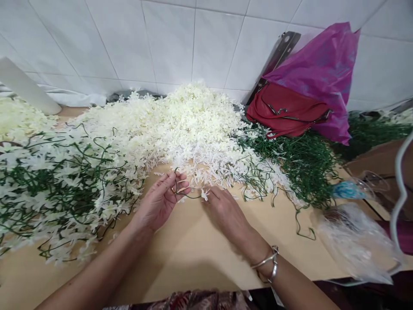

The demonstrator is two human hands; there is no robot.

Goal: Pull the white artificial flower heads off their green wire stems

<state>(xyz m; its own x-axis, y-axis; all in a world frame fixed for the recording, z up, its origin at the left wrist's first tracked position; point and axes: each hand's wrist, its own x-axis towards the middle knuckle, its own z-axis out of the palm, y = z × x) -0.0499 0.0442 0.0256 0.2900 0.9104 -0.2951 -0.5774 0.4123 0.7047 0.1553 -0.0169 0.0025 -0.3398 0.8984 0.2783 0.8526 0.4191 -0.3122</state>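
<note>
My left hand pinches a thin green artificial flower stem between thumb and forefinger, its other fingers curled loosely. A small white flower sits at the right end of this stem, beside the fingertips of my right hand. That hand is palm down with its fingers drawn together at the front edge of the white blossom pile. Its fingertips are partly hidden, so what they grip cannot be made out.
Finished-looking white flowers on green stems are heaped at left. Bare green stems lie at right below a red handbag and purple plastic bag. A clear plastic bag rests on the table's right, near a white cable.
</note>
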